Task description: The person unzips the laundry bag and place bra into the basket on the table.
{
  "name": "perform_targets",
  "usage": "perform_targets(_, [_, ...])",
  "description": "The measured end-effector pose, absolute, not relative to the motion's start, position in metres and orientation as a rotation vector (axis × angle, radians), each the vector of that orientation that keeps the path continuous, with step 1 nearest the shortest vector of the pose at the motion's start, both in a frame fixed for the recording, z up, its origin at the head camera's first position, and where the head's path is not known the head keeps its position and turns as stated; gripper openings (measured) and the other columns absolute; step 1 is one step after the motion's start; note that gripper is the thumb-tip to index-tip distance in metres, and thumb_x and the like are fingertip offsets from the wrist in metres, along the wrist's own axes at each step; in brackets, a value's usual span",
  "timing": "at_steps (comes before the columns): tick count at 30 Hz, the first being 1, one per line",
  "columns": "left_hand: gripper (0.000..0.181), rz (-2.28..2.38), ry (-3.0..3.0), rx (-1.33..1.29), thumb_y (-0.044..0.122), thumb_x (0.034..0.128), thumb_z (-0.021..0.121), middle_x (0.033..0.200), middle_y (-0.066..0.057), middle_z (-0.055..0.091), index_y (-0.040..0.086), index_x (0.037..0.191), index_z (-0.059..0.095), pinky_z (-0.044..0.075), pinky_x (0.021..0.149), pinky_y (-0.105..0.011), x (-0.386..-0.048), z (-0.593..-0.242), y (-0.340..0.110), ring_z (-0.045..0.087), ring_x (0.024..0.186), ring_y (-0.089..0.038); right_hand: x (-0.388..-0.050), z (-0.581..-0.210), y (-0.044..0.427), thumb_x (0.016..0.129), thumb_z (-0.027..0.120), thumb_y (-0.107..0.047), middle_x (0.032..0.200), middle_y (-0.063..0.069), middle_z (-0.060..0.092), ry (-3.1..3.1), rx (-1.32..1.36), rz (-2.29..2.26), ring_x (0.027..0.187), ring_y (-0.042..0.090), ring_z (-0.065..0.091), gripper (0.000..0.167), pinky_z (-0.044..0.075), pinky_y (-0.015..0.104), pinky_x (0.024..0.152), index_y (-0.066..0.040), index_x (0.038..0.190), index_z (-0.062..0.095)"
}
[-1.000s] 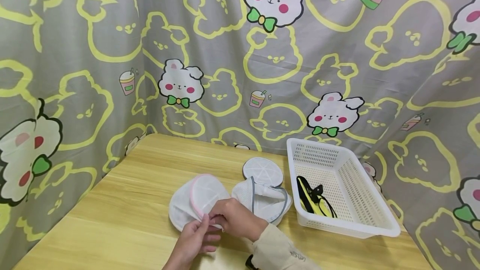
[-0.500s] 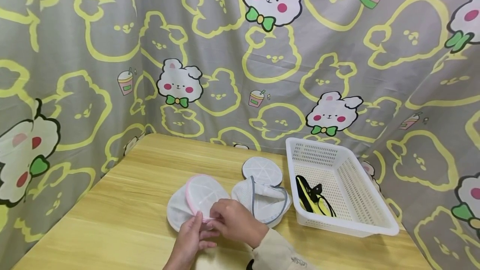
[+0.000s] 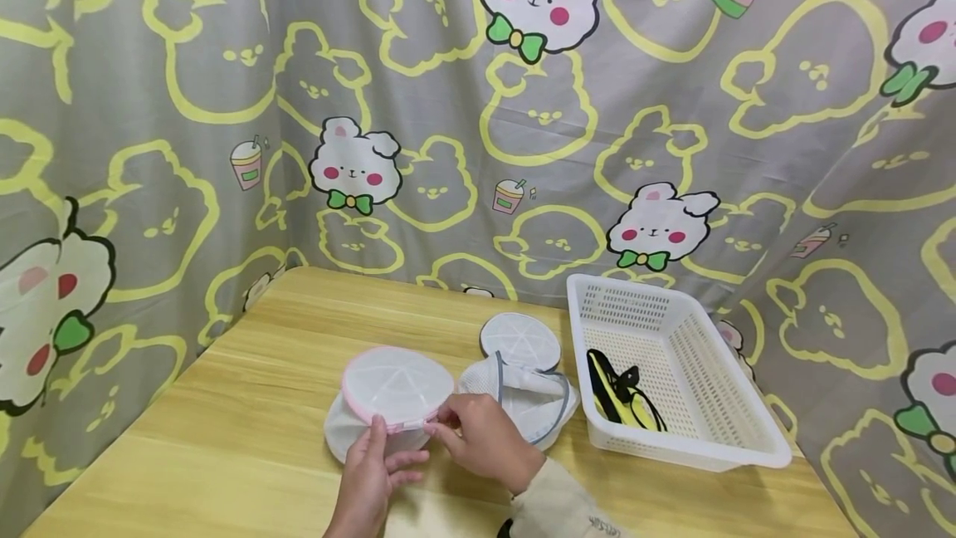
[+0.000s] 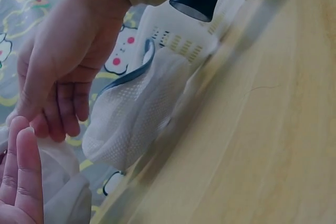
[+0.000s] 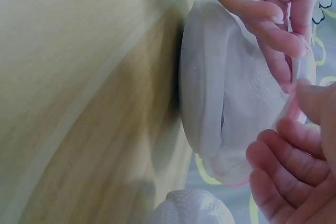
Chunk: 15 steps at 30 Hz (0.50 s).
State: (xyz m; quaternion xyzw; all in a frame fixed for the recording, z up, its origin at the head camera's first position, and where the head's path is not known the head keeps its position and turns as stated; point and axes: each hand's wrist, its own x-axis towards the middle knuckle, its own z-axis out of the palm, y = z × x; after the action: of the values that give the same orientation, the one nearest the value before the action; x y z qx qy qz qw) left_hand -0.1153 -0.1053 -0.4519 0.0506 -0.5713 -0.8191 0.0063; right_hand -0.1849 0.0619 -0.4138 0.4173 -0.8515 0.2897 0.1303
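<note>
A round white mesh laundry bag [image 3: 399, 384] with a pink zipped rim sits on the table, its lid lying over the top. My left hand [image 3: 366, 471] holds the near rim, thumb on top and the other fingers stretched below. Just to the right, my right hand [image 3: 485, 442] pinches the rim at the zip; its fingertips hide the pull. The right wrist view shows both hands meeting at the rim, beside the bag's pale side [image 5: 210, 87]. A second mesh laundry bag [image 3: 534, 409] with grey trim stands open behind the right hand, its round lid [image 3: 520, 339] folded back.
A white plastic basket [image 3: 672, 451] stands at the right of the wooden table [image 3: 187, 438], with a black and yellow item [image 3: 620, 401] inside. Patterned curtains [image 3: 448, 106] close off the back and sides.
The pink-rimmed lid has come down flatter over its bag and turned leftward. My right hand has shifted slightly right along the rim, while the left thumb stays on it.
</note>
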Motion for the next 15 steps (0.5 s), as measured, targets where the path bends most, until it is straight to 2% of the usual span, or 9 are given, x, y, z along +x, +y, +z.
perform_targets(4, [0.067, -2.587, -1.773, 0.149, 0.046, 0.105, 0.025, 0.126, -0.018, 0.05, -0.013, 0.134, 0.031, 0.059, 0.072, -0.035, -0.1148, -0.4509, -0.1053, 0.067, 0.084, -0.016, -0.1841, -0.4124, 0.0598, 0.092, 0.068, -0.024, 0.076, -0.006, 0.069, -2.47, 1.236, 0.902, 0.068, -0.007, 0.057, 0.017, 0.048, 0.008, 0.063, -0.009, 0.084, 0.073])
perform_targets(10, [0.061, -2.608, -1.736, 0.156, 0.043, 0.1053, 0.03, 0.109, -0.009, 0.062, -0.012, 0.128, 0.041, 0.059, 0.069, -0.032, -0.1147, -0.4505, -0.105, 0.067, 0.08, -0.014, -0.1841, -0.4135, 0.0571, 0.09, 0.07, -0.016, 0.077, -0.003, 0.07, -2.416, 1.286, 0.955, 0.069, -0.007, 0.056, 0.011, 0.048, 0.009, 0.063, -0.007, 0.084, 0.073])
perform_targets(15, [0.057, -2.616, -1.705, 0.155, 0.043, 0.105, 0.034, 0.103, -0.007, 0.066, -0.01, 0.121, 0.047, 0.059, 0.067, -0.03, -0.1152, -0.4505, -0.1052, 0.068, 0.078, -0.013, -0.1837, -0.4151, 0.0557, 0.089, 0.07, -0.009, 0.075, -0.003, 0.067, -2.388, 1.309, 0.957, 0.067, -0.006, 0.053, 0.007, 0.045, 0.007, 0.062, -0.007, 0.082, 0.07])
